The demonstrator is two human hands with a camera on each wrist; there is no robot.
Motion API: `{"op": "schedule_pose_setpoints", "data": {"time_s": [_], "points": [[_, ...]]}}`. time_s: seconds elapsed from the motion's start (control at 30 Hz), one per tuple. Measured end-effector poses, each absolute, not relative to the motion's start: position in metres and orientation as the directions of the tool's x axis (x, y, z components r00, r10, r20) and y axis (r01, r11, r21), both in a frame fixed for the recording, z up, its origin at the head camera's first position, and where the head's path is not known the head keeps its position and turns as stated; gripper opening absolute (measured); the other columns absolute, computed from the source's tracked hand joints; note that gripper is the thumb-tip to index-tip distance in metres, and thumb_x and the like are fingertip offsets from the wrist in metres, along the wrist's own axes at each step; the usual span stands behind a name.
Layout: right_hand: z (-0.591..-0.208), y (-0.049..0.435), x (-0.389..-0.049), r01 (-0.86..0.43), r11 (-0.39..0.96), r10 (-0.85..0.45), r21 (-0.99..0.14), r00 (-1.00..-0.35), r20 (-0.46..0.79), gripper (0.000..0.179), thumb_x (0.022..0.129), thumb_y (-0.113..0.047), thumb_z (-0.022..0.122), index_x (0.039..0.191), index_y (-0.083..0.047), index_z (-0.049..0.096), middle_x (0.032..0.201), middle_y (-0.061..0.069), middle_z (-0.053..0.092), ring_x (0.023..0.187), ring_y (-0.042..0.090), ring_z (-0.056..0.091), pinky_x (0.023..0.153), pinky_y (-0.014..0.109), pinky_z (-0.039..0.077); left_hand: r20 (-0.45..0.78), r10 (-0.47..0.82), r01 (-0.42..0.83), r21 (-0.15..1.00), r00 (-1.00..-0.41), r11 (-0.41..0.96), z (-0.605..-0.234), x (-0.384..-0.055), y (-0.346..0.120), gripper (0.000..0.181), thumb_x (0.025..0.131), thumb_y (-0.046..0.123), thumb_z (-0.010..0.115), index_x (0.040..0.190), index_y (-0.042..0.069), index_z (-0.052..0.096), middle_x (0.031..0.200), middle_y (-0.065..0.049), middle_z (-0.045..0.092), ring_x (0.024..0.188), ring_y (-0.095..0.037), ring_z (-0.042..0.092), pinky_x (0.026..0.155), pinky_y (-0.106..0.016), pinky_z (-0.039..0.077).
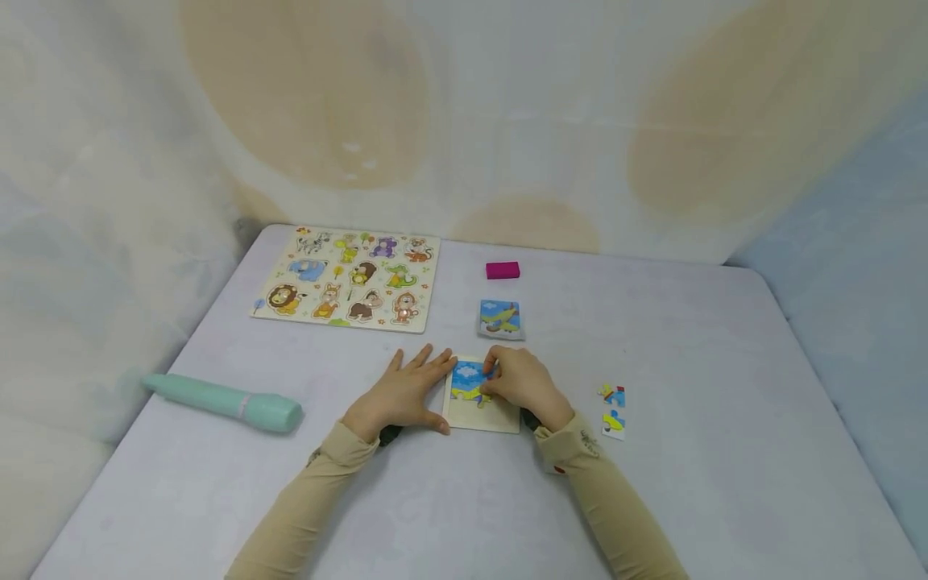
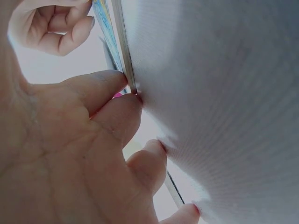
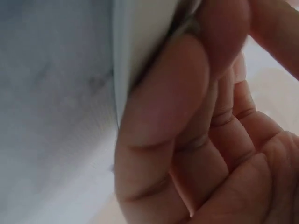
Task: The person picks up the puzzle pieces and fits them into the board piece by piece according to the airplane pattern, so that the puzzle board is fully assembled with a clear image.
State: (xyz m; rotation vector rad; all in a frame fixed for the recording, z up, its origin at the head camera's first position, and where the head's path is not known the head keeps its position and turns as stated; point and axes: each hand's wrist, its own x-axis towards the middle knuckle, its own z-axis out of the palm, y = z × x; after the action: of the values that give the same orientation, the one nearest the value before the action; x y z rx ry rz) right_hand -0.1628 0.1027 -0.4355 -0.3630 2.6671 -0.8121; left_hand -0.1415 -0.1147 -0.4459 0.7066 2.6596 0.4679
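Note:
A small wooden jigsaw tray (image 1: 484,418) lies on the table, its upper part covered by fitted blue and yellow puzzle pieces (image 1: 466,377). My left hand (image 1: 406,396) is spread flat beside it, with fingertips and thumb at its left edge; the left wrist view shows fingers touching that edge. Over the tray's right side, my right hand (image 1: 528,385) curls its fingers and pinches a jigsaw piece, mostly hidden by the fingers. Only a thin edge of the jigsaw piece (image 3: 189,25) shows between thumb and finger in the right wrist view. Two loose puzzle pieces (image 1: 613,424) lie to the right.
An airplane picture card (image 1: 500,319) lies just behind the tray, with a magenta block (image 1: 503,271) farther back. At the back left is an animal puzzle board (image 1: 344,278). A mint-green toy microphone (image 1: 225,400) lies at the left.

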Motion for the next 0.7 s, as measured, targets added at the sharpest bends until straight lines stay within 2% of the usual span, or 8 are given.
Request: {"op": "schedule_pose_setpoints", "data": {"time_s": [0.17, 0.27, 0.53, 0.7], "points": [[-0.435, 0.131, -0.164, -0.158, 0.693, -0.406, -0.704, -0.892, -0.200, 0.020, 0.089, -0.021, 0.070, 0.102, -0.007, 0.064, 0.078, 0.004, 0.063, 0.065, 0.013, 0.055, 0.057, 0.023, 0.044, -0.245, 0.526, 0.410, 0.400, -0.814, 0.820, -0.446, -0.142, -0.115, 0.108, 0.068, 0.050, 0.083, 0.154, 0.016, 0.028, 0.162, -0.002, 0.021, 0.151, -0.033, 0.008, 0.117, -0.066, 0.002], [-0.431, 0.160, -0.162, -0.125, 0.660, -0.378, -0.741, -0.908, -0.184, 0.023, 0.093, -0.021, 0.064, 0.109, -0.005, 0.062, 0.085, 0.008, 0.067, 0.071, 0.017, 0.059, 0.061, 0.026, 0.047, -0.246, 0.527, 0.412, 0.395, -0.814, 0.821, -0.446, -0.142, -0.114, 0.109, 0.067, 0.050, 0.083, 0.154, 0.016, 0.028, 0.162, -0.001, 0.021, 0.152, -0.033, 0.008, 0.117, -0.066, 0.002], [-0.428, 0.242, -0.146, -0.028, 0.696, -0.210, -0.717, -0.963, -0.167, 0.031, 0.095, -0.024, 0.063, 0.117, -0.003, 0.061, 0.101, 0.012, 0.067, 0.083, 0.018, 0.060, 0.070, 0.028, 0.049, -0.259, 0.516, 0.405, 0.381, -0.817, 0.831, -0.446, -0.142, -0.114, 0.109, 0.067, 0.051, 0.083, 0.154, 0.017, 0.027, 0.162, 0.000, 0.020, 0.152, -0.031, 0.008, 0.118, -0.065, 0.002], [-0.430, 0.275, -0.133, 0.033, 0.737, -0.135, -0.675, -0.972, -0.195, 0.035, 0.089, -0.019, 0.069, 0.119, -0.003, 0.060, 0.108, 0.014, 0.065, 0.088, 0.017, 0.059, 0.073, 0.027, 0.047, -0.254, 0.515, 0.405, 0.379, -0.819, 0.832, -0.446, -0.142, -0.114, 0.108, 0.067, 0.051, 0.083, 0.154, 0.017, 0.027, 0.162, 0.000, 0.020, 0.152, -0.031, 0.008, 0.117, -0.066, 0.002]]}}
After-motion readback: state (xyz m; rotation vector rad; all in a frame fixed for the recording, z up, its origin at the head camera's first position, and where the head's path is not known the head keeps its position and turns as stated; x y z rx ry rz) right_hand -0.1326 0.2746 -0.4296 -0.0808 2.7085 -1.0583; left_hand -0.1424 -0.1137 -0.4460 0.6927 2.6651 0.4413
